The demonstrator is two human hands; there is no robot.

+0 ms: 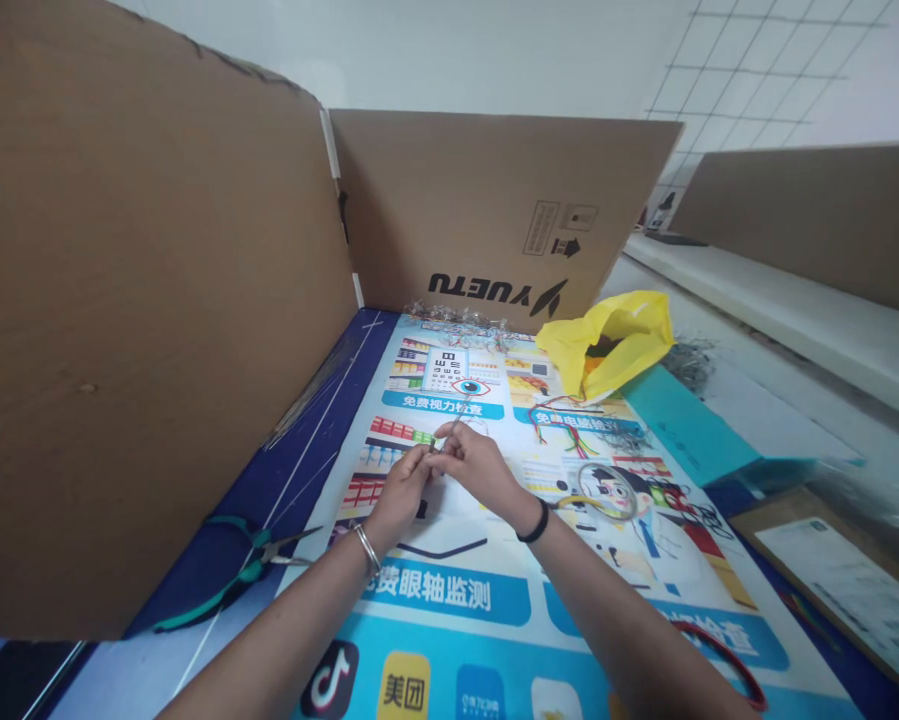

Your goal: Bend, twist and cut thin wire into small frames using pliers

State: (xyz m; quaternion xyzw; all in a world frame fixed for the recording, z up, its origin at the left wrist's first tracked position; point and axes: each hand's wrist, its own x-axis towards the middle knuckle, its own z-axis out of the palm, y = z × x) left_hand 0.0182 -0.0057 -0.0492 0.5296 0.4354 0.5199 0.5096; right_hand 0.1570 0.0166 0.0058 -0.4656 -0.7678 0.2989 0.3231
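Note:
Over the printed sheet [449, 540], my two hands meet with their fingertips together. My left hand [406, 487] pinches the lower end of a thin wire [460, 411], close to a small dark piece that I cannot make out well. My right hand [473, 462] is closed around the same wire, which pokes up past its fingers. Left of my left forearm lies a pair of pliers [258, 562] with teal handles, its jaws apart. Several coloured wires [569, 437] lie beyond my right hand. A wire coil [614, 492] rests to the right of it.
Cardboard panels stand at the left [149, 300] and the back [449, 200]. A yellow bag [621, 340] sits at the back right beside a teal folder [689, 425]. Thin wires [310, 395] lie along the left panel. Red-handled tool [726, 655] shows near my right forearm.

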